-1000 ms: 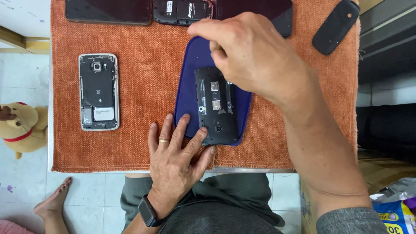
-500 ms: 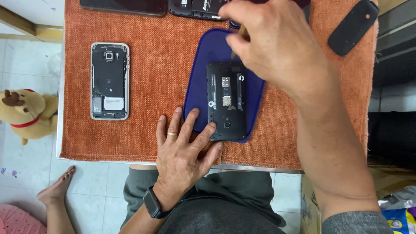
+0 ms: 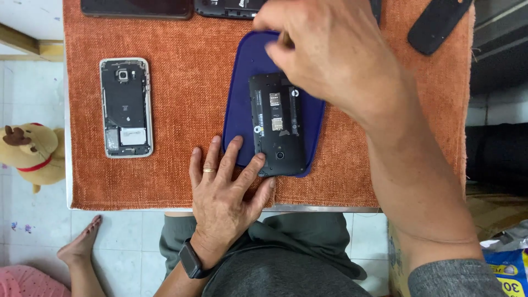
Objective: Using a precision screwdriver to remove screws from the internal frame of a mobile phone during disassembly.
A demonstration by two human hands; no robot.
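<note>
A black phone [image 3: 278, 126] with its back cover off lies on a dark blue mat [image 3: 242, 93] in the middle of an orange cloth [image 3: 187, 82]. My left hand [image 3: 225, 198] lies flat with fingers spread. Its index finger and thumb rest on the phone's near end, and it wears a ring and a dark watch [image 3: 190, 258]. My right hand [image 3: 335, 60] hovers over the phone's far end, fingers pinched around a small tan tool [image 3: 285, 38] that barely shows. The phone's far edge is hidden under that hand.
A silver-framed phone [image 3: 125, 107] with its back open lies to the left on the cloth. Dark phone parts [image 3: 137, 7] line the far edge, and a black cover [image 3: 437, 22] sits at the far right. A plush toy [image 3: 27, 154] and a bare foot [image 3: 82, 247] are on the tiled floor.
My right hand has moved from over the phone's middle toward its far end, uncovering more of the phone. My left hand has stayed pressed at the near end.
</note>
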